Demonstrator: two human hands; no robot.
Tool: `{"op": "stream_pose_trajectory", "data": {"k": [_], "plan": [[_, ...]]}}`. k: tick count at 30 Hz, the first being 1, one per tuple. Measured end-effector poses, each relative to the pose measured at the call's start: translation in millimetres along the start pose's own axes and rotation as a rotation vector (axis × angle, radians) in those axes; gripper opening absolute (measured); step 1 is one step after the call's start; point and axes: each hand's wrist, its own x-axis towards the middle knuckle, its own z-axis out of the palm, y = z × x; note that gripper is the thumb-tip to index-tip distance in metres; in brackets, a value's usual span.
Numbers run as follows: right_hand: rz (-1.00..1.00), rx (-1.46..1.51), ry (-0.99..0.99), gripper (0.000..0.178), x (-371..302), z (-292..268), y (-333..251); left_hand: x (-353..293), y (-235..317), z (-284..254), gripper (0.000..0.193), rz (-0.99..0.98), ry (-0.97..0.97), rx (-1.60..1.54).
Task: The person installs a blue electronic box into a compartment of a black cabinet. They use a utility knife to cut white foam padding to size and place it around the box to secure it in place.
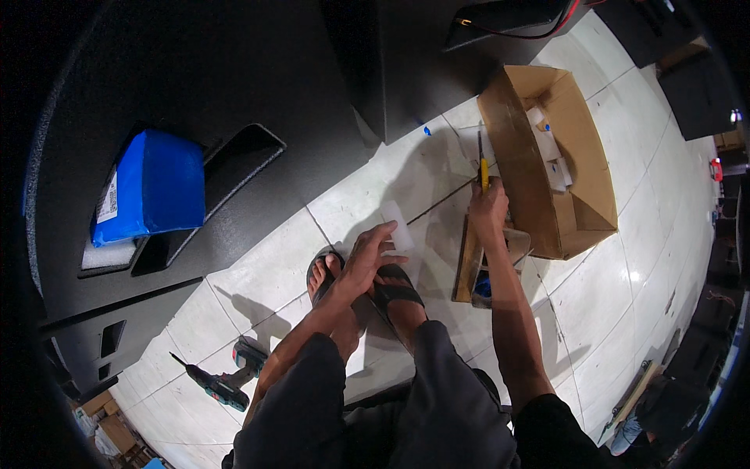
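Note:
My right hand (489,209) is closed round a yellow-handled tool (484,173) with a long thin shaft or blade pointing away from me; its exact kind is too small to tell. It is held over a small open wooden box (466,270), just left of a large cardboard box. My left hand (369,254) is low over my sandalled feet, fingers apart. A pale, translucent block (397,225), perhaps foam or plastic, lies by its fingertips; whether they touch it I cannot tell.
The open cardboard box (582,148) contains several white pieces. A cordless drill (223,379) stands on the tiled floor at lower left. Large black cabinets (258,70) fill the upper left, with a blue package (168,184) by a slot. Red and black wires (539,35) hang at the top.

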Motion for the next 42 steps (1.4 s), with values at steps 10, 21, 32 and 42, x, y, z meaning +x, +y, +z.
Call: {"op": "stream_pose_trajectory", "data": {"k": [10,21,32,42], "plan": [[0.062,-0.101,-0.468,0.028,-9,-26,-17,4,2,4,0.055,-0.019,0.006,0.001],[-0.154,0.023,-0.517,0.037,-125,-24,26,19,-24,-26,0.075,-0.039,0.292,0.007],[-0.067,0.087,-0.123,0.044,-100,99,23,29,-37,-36,0.058,0.015,0.167,0.022],[-0.261,0.536,0.446,0.027,-55,-118,-13,15,-19,-43,0.05,0.103,0.043,-0.19]]}}
